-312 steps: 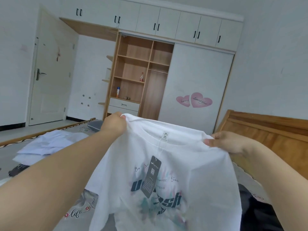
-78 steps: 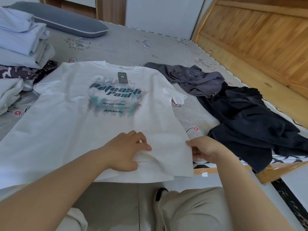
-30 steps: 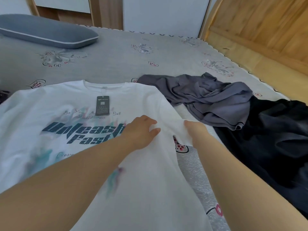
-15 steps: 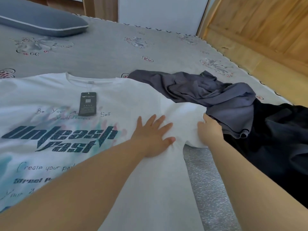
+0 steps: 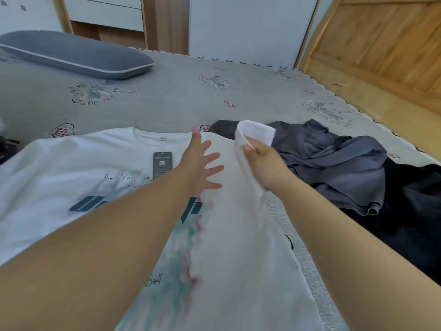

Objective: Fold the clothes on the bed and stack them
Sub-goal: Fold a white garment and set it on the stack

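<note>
Right hand [image 5: 265,163] now lifts sleeve [image 5: 254,133]; left hand [image 5: 200,166] splayed on shirt [image 5: 71,168]

**A home bedroom**

A bed [image 5: 167,101] fills the view, covered by a grey sheet printed with flowers and small hearts. A grey pillow [image 5: 76,53] lies at its far left. A wooden headboard [image 5: 381,44] runs along the right side. Behind the bed stands a wardrobe [image 5: 248,27] with white doors, wood framing and white drawers [image 5: 105,10]. Loose clothes [image 5: 346,163] lie on the sheet, beside a white T-shirt [image 5: 71,168] spread flat.
</note>
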